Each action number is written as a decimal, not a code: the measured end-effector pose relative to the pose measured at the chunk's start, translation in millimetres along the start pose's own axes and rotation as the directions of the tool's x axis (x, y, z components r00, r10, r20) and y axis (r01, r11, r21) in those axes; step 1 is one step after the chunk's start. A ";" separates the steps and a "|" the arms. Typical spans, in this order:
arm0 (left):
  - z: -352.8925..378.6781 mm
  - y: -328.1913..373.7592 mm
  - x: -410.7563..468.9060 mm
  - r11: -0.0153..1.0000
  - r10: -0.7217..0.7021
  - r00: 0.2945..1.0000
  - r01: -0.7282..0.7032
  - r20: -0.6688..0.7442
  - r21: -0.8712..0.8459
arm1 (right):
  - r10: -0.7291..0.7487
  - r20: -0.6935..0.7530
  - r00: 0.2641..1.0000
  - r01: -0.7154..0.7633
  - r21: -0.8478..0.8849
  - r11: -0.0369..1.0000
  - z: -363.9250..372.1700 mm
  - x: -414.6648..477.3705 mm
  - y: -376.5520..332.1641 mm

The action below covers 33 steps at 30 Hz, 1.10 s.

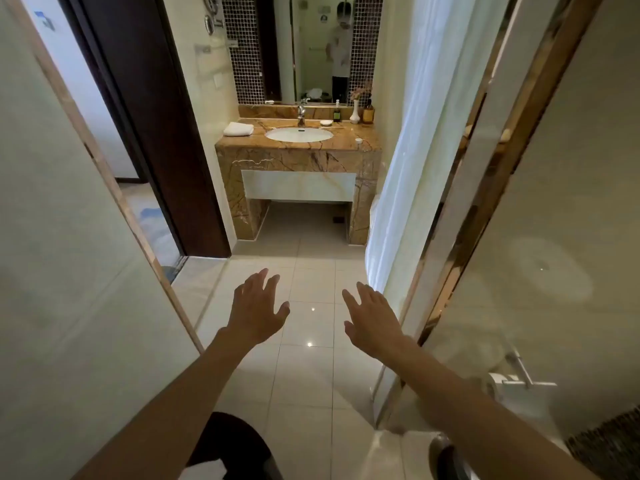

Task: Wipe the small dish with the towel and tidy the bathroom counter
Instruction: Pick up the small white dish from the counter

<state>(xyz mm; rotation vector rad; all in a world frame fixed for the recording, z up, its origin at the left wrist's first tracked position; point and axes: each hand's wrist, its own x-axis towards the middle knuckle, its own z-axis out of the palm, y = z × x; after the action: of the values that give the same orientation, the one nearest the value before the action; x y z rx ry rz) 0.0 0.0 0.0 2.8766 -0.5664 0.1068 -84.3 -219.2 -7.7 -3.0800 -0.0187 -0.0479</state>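
A brown marble bathroom counter point(346, 138) with an oval white sink point(298, 134) stands across the room, well beyond my reach. A folded white towel point(238, 129) lies on its left end. A small white dish point(326, 122) sits behind the sink, right of the tap point(301, 114). A small white round item point(358, 140) rests near the counter's right front corner. My left hand point(258, 308) and my right hand point(372, 320) are stretched out over the floor tiles, palms down, fingers spread, holding nothing.
A dark bottle point(336, 112), a white vase with flowers point(354, 112) and an amber bottle point(368, 113) stand at the counter's back right. A dark door point(156, 116) is on the left, a white curtain point(415, 150) and glass panel on the right. A mirror point(322, 46) reflects a person.
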 end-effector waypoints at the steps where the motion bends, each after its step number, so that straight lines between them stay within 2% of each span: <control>1: 3.1 2.7 11.4 1.000 -0.011 1.000 0.011 0.006 -0.007 | -0.009 -0.003 1.000 0.009 0.010 1.000 2.7 11.4 5.5; 8: 5.6 9.9 85.3 0.996 -0.088 0.995 0.087 -0.039 -0.026 | -0.056 -0.038 0.998 0.058 0.043 0.997 4.8 91.1 38.8; 20: 22.3 -36.9 159.8 0.978 -0.201 0.979 0.202 0.014 -0.055 | -0.035 0.013 0.999 0.033 0.142 0.989 30.9 194.5 46.9; 33: 29.7 -75.3 313.2 0.997 -0.075 0.997 0.075 0.005 -0.015 | 0.001 -0.042 0.999 0.001 0.057 0.998 32.7 332.9 70.0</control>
<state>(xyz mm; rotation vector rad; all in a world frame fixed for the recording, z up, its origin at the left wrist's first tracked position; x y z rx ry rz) 319.0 -53.2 -8.6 2.8797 -0.4574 0.0837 250.3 -283.3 -34.1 -3.0209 -0.0178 -0.1108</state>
